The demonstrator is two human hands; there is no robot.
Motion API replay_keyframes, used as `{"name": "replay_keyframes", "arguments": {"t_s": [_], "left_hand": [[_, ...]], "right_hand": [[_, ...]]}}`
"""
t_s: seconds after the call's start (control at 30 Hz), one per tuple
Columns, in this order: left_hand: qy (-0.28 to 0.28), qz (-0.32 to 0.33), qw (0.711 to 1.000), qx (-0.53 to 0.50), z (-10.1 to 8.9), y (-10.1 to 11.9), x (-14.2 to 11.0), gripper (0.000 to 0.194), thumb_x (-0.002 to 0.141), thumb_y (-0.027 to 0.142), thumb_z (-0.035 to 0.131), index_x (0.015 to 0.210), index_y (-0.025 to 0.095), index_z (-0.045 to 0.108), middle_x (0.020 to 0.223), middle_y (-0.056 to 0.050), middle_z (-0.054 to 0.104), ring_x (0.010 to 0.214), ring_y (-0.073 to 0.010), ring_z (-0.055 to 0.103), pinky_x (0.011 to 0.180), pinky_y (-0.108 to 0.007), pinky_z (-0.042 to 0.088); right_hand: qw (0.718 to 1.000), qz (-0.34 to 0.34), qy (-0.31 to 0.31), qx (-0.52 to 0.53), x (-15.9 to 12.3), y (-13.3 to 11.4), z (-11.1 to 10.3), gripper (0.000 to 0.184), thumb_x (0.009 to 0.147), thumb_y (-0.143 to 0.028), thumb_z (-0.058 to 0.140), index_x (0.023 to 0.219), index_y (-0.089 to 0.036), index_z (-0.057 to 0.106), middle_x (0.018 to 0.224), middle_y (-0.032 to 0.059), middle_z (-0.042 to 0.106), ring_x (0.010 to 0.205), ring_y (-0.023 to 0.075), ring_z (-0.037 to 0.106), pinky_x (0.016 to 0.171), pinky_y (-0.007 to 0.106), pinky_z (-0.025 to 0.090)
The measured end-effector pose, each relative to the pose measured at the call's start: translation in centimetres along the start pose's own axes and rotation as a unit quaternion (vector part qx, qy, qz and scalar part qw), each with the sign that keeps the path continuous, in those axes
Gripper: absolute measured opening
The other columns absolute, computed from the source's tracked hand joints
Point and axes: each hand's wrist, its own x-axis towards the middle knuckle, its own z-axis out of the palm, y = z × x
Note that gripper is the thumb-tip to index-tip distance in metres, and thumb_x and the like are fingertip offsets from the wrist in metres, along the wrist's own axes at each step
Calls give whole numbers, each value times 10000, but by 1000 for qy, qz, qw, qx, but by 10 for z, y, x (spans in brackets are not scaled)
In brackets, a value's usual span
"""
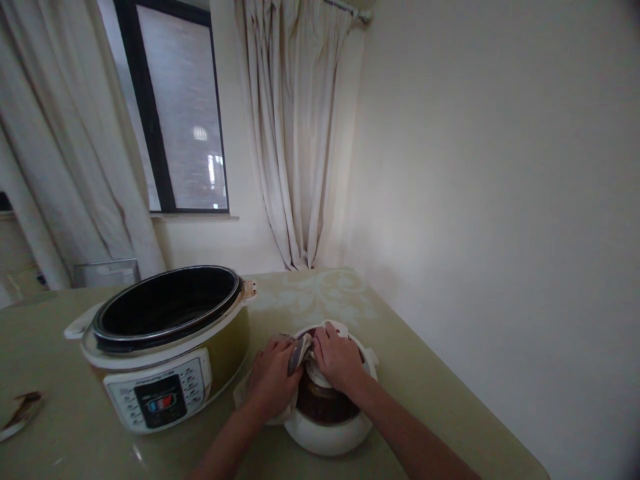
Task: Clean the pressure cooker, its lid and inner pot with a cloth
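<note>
A white and dark brown cooker lid (327,417) lies on the greenish table (430,393) in front of me. My left hand (273,377) rests on its left side with fingers curled. My right hand (337,357) presses on the top of the lid, fingers closed. Between the two hands sits a small grey cloth or part (299,353), pinched by both. An open electric pressure cooker (165,347) with a dark inner pot stands to the left, its control panel facing me.
A plate edge (17,417) with something brown shows at the far left. The table's right edge runs close to a white wall (500,200). Curtains (295,133) and a window (175,113) stand behind the table.
</note>
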Motion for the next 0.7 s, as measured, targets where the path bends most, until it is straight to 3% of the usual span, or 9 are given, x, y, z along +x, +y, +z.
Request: {"name": "replay_keyframes", "arguments": {"t_s": [0.2,0.37,0.47,0.6,0.7], "left_hand": [[-2,12,998,61,35,0,-77,704,834,202,640,1510,401,617,1601,4,604,1445,-358,522,1199,-573,394],[-59,110,990,61,50,-2,-93,844,775,255,750,1561,475,537,1646,16,554,1464,-408,507,1191,-620,398],[-47,128,989,62,47,-6,-92,824,831,282,734,1592,478,488,1676,11,517,1496,-395,476,1199,-614,381],[10,94,993,76,38,-6,-84,772,853,208,694,1561,465,528,1652,9,549,1500,-361,477,1201,-586,372],[27,70,994,78,28,-3,-71,690,858,183,672,1508,405,604,1608,-19,595,1488,-344,488,1205,-552,372]], "right_hand": [[998,55,-22,8,3,-20,-9,397,1143,-396,298,1290,-225,624,1329,178,659,983,275,756,752,365,606],[992,114,-23,39,12,-48,-14,467,1141,-420,283,1316,-186,647,1281,231,673,998,323,754,786,449,613],[994,45,-34,91,15,-39,-17,437,1134,-450,340,1386,-226,618,1286,194,678,1012,301,745,828,448,602],[980,-141,-67,120,14,-3,-25,487,1078,-537,502,1515,-323,536,1412,124,642,1131,291,715,941,446,570],[981,-167,-49,81,13,9,-28,513,1071,-563,500,1525,-328,535,1390,115,666,1130,287,717,934,412,557]]}}
